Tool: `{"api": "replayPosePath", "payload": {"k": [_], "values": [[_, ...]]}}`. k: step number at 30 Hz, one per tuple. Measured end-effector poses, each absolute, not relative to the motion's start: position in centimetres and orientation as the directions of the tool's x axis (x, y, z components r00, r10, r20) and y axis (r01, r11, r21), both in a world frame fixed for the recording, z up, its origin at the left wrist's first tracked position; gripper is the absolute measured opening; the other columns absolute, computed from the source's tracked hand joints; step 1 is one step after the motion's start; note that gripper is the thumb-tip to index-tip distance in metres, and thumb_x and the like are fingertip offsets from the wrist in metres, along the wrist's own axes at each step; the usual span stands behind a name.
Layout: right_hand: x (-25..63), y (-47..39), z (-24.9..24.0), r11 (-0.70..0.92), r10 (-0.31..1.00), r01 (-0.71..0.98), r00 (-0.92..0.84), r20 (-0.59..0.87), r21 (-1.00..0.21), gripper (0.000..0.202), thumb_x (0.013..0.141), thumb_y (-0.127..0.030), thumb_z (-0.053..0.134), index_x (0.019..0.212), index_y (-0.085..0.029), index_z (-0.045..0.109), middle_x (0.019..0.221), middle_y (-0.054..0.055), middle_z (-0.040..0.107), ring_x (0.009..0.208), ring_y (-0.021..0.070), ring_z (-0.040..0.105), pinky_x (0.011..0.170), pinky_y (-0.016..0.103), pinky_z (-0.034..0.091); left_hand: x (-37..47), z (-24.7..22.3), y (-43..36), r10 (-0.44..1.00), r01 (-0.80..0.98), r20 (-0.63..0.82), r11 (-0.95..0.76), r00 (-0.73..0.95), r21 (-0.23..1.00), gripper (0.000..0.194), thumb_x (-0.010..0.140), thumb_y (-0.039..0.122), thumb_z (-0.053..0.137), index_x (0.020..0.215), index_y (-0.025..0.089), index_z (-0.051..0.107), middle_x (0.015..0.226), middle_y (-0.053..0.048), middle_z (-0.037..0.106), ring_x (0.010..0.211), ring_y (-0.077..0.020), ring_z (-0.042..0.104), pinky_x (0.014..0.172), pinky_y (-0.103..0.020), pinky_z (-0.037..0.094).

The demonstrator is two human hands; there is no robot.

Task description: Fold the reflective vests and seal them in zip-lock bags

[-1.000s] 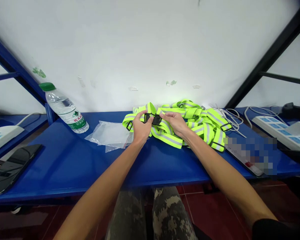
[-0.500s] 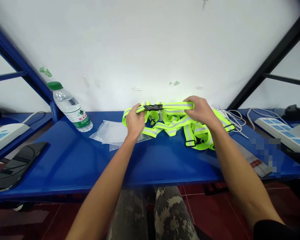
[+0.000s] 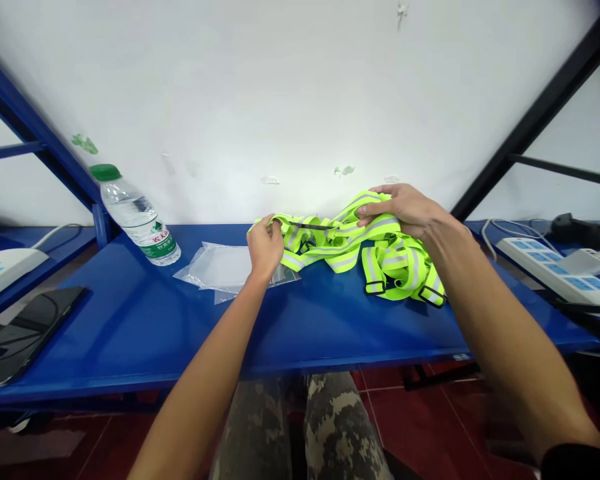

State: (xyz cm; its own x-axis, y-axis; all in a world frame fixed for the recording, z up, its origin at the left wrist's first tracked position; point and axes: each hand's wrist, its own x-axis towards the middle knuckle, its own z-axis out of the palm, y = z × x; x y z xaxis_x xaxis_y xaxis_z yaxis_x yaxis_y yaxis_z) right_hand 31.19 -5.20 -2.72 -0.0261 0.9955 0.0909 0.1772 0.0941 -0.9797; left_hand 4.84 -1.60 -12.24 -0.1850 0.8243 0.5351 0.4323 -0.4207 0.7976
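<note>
A tangle of neon yellow-green reflective straps (image 3: 347,243) with grey stripes lies across the middle of the blue table. My left hand (image 3: 266,248) pinches the strap at its left end, fingers closed. Around the upper right part, my right hand (image 3: 405,208) grips a raised fold of strap between thumb and fingers. A dark buckle (image 3: 316,227) shows between the hands, edge-on. Two black adjuster loops hang from the bundled straps at the right, near the table's middle. Clear plastic bags (image 3: 220,268) lie flat just left of and partly behind my left hand.
A water bottle (image 3: 136,217) with a green cap stands at the left rear of the table (image 3: 180,333). A black phone (image 3: 27,333) lies at far left. White power strips (image 3: 563,270) and cables are at both sides. A white wall rises behind.
The strap between my hands has gone from taut to slack and bunched. My right hand has lifted its part slightly, and the buckle has turned edge-on. The camera view has shifted a little.
</note>
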Motion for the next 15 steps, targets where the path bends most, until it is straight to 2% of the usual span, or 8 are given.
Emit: {"api": "replayPosePath", "payload": {"k": [2,4,7,9,11,13,15], "values": [[30.9,-5.7,-3.0,0.054,0.989,0.016,-0.139,0.052,-0.998,0.056,0.049,-0.025,0.092,0.097,-0.02,0.062,0.078,0.008,0.072,0.082,0.0302,0.071,0.075,0.047,0.057,4.9,-12.2,-1.7,0.819,0.451,0.544,-0.422,-0.181,0.786,0.031,0.091,0.025,0.046,0.103,0.017,0.073,0.096,-0.01,0.075,0.092,-0.024,0.07,0.083,-0.031,0.051],[30.7,-6.1,-3.1,0.053,0.975,-0.067,-0.211,0.066,-0.996,0.052,0.053,-0.031,0.091,0.097,-0.021,0.064,0.085,0.007,0.073,0.091,0.0303,0.071,0.081,0.048,0.056,4.9,-12.2,-1.8,0.82,0.467,0.546,-0.42,-0.172,0.778,0.03,0.091,0.025,0.046,0.101,0.018,0.074,0.094,-0.01,0.075,0.089,-0.0234,0.07,0.082,-0.03,0.051],[30.9,-6.3,-3.2,0.066,0.96,-0.036,-0.27,0.073,-0.997,0.039,0.062,-0.041,0.084,0.093,-0.021,0.069,0.096,0.008,0.074,0.093,0.0292,0.07,0.086,0.048,0.055,4.8,-12.3,-1.6,0.819,0.468,0.547,-0.42,-0.176,0.778,0.031,0.091,0.025,0.045,0.099,0.018,0.074,0.092,-0.009,0.075,0.087,-0.0225,0.07,0.081,-0.029,0.05],[31.1,-6.3,-3.2,0.125,0.961,0.142,-0.262,0.085,-0.982,0.038,0.065,-0.036,0.081,0.099,-0.022,0.072,0.094,0.008,0.074,0.091,0.029,0.07,0.083,0.046,0.054,4.7,-12.4,-1.5,0.815,0.469,0.546,-0.411,-0.196,0.782,0.031,0.091,0.024,0.044,0.098,0.017,0.073,0.091,-0.01,0.075,0.086,-0.0225,0.07,0.08,-0.028,0.05],[31.4,-6.0,-3.3,0.242,0.962,0.41,-0.22,0.162,-0.879,0.041,0.066,-0.026,0.079,0.106,-0.023,0.072,0.089,0.007,0.073,0.092,0.0295,0.069,0.079,0.043,0.053,4.6,-12.4,-1.4,0.81,0.473,0.547,-0.405,-0.211,0.783,0.031,0.091,0.024,0.043,0.096,0.017,0.073,0.087,-0.009,0.075,0.085,-0.0225,0.07,0.08,-0.029,0.05],[31.6,-5.5,-3.6,0.335,0.94,0.671,-0.184,0.289,-0.661,0.039,0.065,-0.016,0.074,0.104,-0.023,0.073,0.088,0.008,0.072,0.093,0.0298,0.067,0.078,0.041,0.051,4.6,-12.4,-1.5,0.806,0.464,0.552,-0.413,-0.215,0.784,0.032,0.09,0.023,0.042,0.097,0.017,0.074,0.085,-0.009,0.074,0.083,-0.0222,0.07,0.08,-0.029,0.05],[31.7,-5.0,-4.0,0.329,0.903,0.844,-0.151,0.402,-0.424,0.034,0.066,-0.011,0.068,0.097,-0.021,0.074,0.089,0.008,0.071,0.093,0.0296,0.065,0.079,0.042,0.049,4.7,-12.4,-1.5,0.804,0.437,0.554,-0.429,-0.214,0.791,0.033,0.089,0.023,0.043,0.101,0.018,0.073,0.089,-0.008,0.074,0.086,-0.0221,0.07,0.082,-0.03,0.051]]}}
